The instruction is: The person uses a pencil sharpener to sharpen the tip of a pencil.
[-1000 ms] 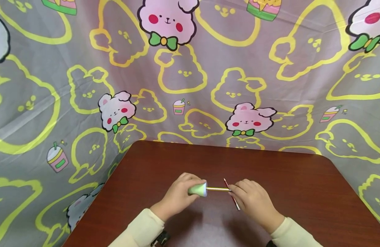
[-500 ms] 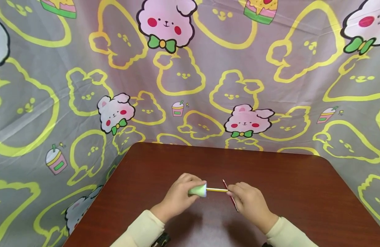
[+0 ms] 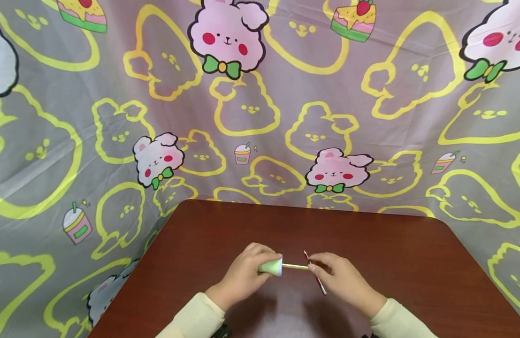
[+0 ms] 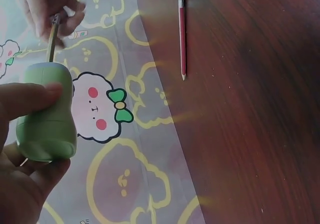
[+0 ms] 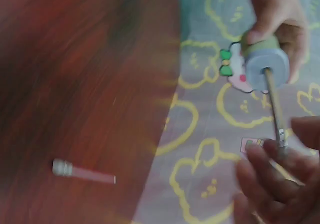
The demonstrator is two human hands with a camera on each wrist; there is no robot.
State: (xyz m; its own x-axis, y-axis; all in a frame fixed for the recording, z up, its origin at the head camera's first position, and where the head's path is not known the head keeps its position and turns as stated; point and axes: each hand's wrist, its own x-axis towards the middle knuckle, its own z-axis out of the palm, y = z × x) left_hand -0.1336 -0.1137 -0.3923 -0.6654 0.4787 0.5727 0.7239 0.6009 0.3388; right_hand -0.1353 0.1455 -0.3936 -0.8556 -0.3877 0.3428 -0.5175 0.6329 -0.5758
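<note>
My left hand (image 3: 243, 270) grips a light green pencil sharpener (image 4: 47, 116), its pale end facing right in the head view. A yellow-striped pencil (image 3: 294, 266) sticks into the hole in that end (image 5: 267, 73), so its tip is hidden. At the pencil's outer end, my right hand (image 3: 346, 281) holds it between thumb and fingers. In the right wrist view those fingers (image 5: 270, 169) are blurred around the metal-banded end. A red pencil (image 4: 182, 38) with a sharpened point and a white eraser lies on the table, just below the right hand in the head view.
The dark red-brown wooden table (image 3: 226, 225) has rounded far corners. Behind it and along its left side hangs a grey cloth (image 3: 268, 141) printed with rabbits and yellow outlines. Small specks dot the table surface.
My right hand's fingers have shifted around the pencil's end, the thumb now showing more in the head view. The left hand keeps its hold on the sharpener. The head view has tilted slightly upward.
</note>
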